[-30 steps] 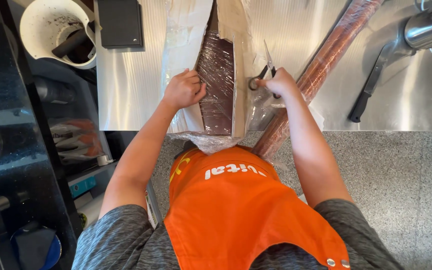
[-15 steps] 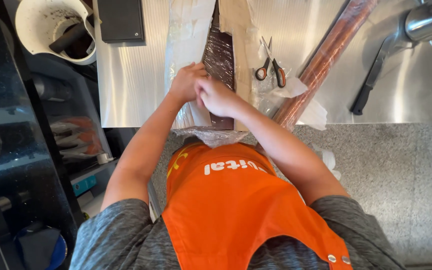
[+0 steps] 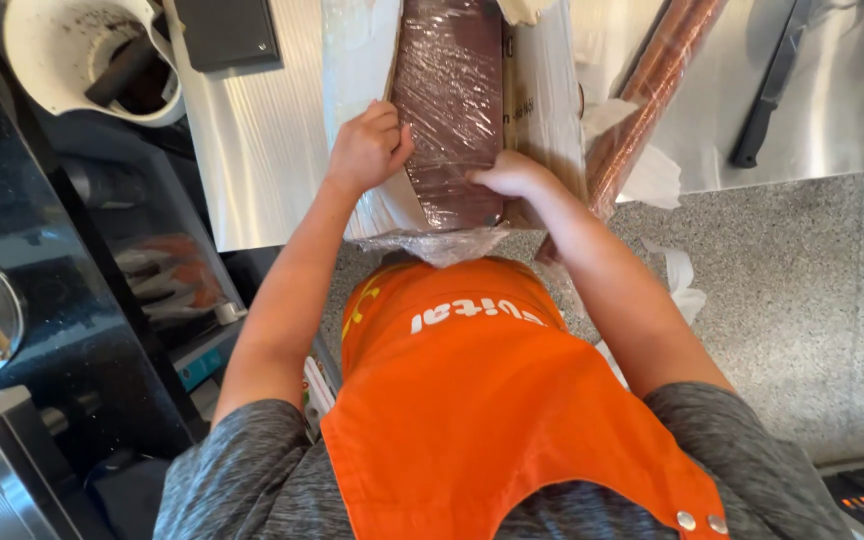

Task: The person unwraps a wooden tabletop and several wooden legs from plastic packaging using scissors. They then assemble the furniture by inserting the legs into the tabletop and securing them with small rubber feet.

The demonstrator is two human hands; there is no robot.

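My left hand [image 3: 367, 148] is curled shut on the left edge of the long dark brown block [image 3: 449, 110], fingers folded over the clear plastic film that wraps it, thumb toward the block's near end. My right hand [image 3: 514, 176] lies on the block's lower right corner with the fingers bent down onto the film; I cannot tell how firm its hold is, as the fingertips are partly hidden against the wrapping. The block lies lengthwise away from me inside an opened pale cardboard box [image 3: 544, 100] whose flaps stand out to either side, and loose film bunches at the near end, just above my orange apron [image 3: 492, 400]. The box rests on a steel worktop [image 3: 262, 140], its near end at the worktop's front edge. Just right of the box a long reddish-brown roll [image 3: 652, 95] lies slantwise, with scraps of white paper [image 3: 652, 175] beside it. Further right, a black-handled knife [image 3: 774, 85] rests on the steel. At the far left stands a white tub [image 3: 92, 60] holding dark things, and a flat black object [image 3: 224, 32] lies next to it. Below the steel surface to my right is a speckled grey counter [image 3: 812, 300].
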